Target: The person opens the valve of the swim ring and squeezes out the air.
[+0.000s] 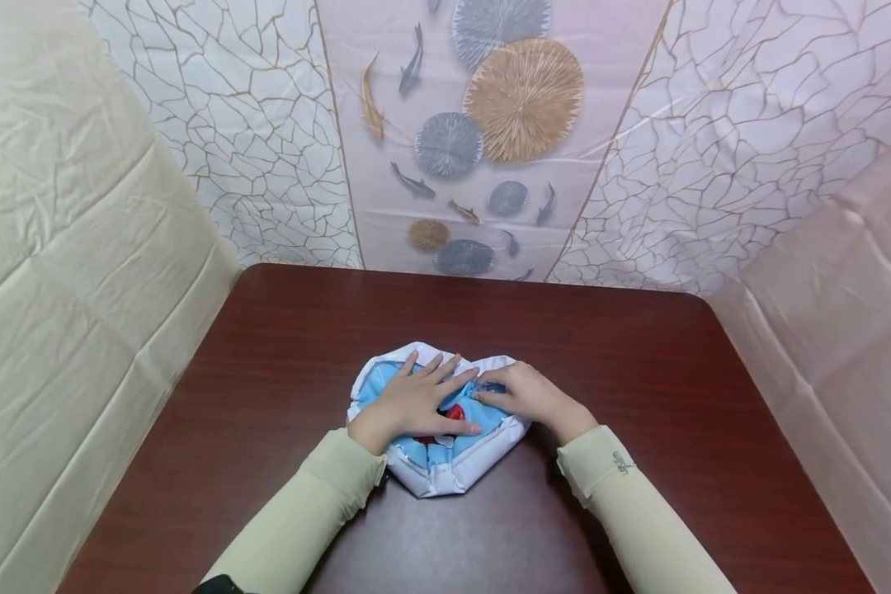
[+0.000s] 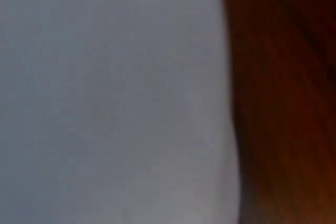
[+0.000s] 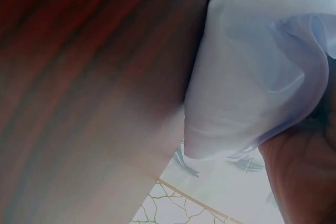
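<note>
A puffy, soft-looking white and blue piece [image 1: 483, 456], roughly heart-shaped, lies on the table. Its thick white rim surrounds a crinkled light-blue middle with a small red patch. Fingers spread, my left hand [image 1: 412, 406] rests flat across the blue middle and partly hides it. At the upper right edge, my right hand [image 1: 523, 392] bends its fingers and thumb together over the blue material and pinches it. The left wrist view is filled mostly by the blurred white rim [image 2: 115, 98]. In the right wrist view the bulging white rim [image 3: 236, 77] stands beside my palm [image 3: 304, 166].
The dark red-brown wooden table [image 1: 638, 371] has rounded far corners. A patterned cloth backdrop [image 1: 267, 124] with fish and round leaves hangs behind it. Pale cloth walls [image 1: 59, 247] enclose the left and right sides.
</note>
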The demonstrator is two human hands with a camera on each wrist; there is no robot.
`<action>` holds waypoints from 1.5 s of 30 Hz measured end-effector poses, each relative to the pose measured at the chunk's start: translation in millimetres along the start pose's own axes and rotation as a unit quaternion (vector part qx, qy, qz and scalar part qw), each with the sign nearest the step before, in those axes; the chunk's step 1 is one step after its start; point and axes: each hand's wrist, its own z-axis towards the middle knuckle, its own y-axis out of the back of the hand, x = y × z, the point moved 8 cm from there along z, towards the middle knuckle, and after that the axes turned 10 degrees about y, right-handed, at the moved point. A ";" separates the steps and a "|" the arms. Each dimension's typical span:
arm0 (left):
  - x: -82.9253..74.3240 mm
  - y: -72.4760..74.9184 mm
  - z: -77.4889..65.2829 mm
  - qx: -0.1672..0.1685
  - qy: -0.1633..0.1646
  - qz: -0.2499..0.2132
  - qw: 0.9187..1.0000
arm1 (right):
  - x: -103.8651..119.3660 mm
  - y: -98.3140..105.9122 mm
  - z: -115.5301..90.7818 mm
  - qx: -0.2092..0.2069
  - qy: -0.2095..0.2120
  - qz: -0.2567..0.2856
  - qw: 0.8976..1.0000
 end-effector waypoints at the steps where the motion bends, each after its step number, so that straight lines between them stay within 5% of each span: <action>1: 0.4 -0.5 0.6 0.004 0.001 -0.002 1.000 | 0.1 0.3 0.1 -0.001 0.001 -0.001 1.000; 19: 0.1 -7.5 4.9 0.066 0.022 0.020 0.997 | 1.6 -2.1 1.2 0.016 -0.011 -0.008 1.000; 30: 0.2 -8.4 5.7 0.082 0.037 0.042 0.995 | 5.8 -0.3 5.1 -0.003 0.028 -0.019 0.999; 45: 3.1 -13.9 10.7 0.087 0.044 0.057 0.994 | 2.1 1.0 3.6 -0.006 0.021 0.012 1.000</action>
